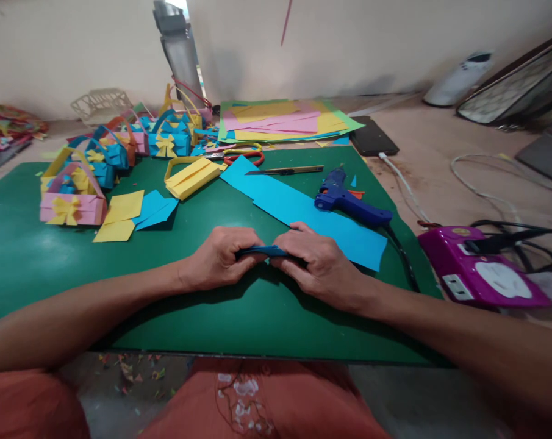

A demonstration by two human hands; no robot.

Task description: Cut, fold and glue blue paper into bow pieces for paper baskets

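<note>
Both my hands pinch a folded piece of blue paper (pixel 270 250) between thumbs and fingers, just above the green mat (pixel 202 323). My left hand (pixel 223 257) is closed on its left end, and my right hand (pixel 319 259) is closed on its right end. Most of the paper is hidden inside the fingers. Behind my right hand lies a long blue paper strip (pixel 285 207), with a blue glue gun (pixel 353 201) resting across it. A small yellow paper basket (pixel 196 177) lies beyond my left hand, near yellow paper pieces (pixel 120 213) and blue paper pieces (pixel 154 207).
Several finished paper baskets (pixel 72 204) stand at the left. Scissors (pixel 243 157) and a cutter knife (pixel 287 171) lie toward the back, before stacked coloured sheets (pixel 285 122). At right are a phone (pixel 374 135) and a purple power strip (pixel 481 268) with cables. A bottle (pixel 182 55) stands behind.
</note>
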